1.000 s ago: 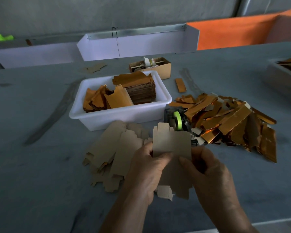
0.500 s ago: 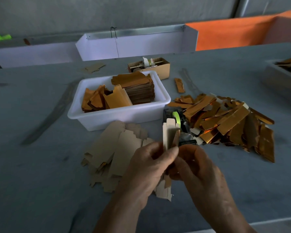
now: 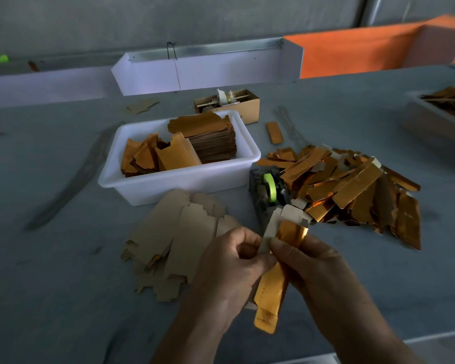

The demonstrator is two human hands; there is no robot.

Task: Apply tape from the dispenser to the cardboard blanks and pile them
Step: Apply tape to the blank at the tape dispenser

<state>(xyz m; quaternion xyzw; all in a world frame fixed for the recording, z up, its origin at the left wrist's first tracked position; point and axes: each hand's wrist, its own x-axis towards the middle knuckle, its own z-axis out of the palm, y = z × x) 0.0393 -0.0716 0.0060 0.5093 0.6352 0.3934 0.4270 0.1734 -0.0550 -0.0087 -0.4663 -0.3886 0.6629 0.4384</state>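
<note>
Both hands hold one folded cardboard blank (image 3: 271, 290), gold side out, upright just in front of the tape dispenser (image 3: 267, 191). My left hand (image 3: 229, 266) pinches its left flap between thumb and fingers. My right hand (image 3: 318, 266) grips its right side near the top. The dispenser is dark grey with a green tape roll. A spread of flat brown blanks (image 3: 174, 237) lies to the left of my hands. A heap of folded gold blanks (image 3: 352, 190) lies to the right of the dispenser.
A white tub (image 3: 184, 179) behind the flat blanks holds stacked gold and brown blanks. A small cardboard box (image 3: 247, 106) with tape rolls stands behind it. A grey tray (image 3: 431, 119) sits at the far right. White and orange bins line the table's back edge.
The blank was held flat with its brown side toward me; my hands have folded it over, and now its gold side faces out.
</note>
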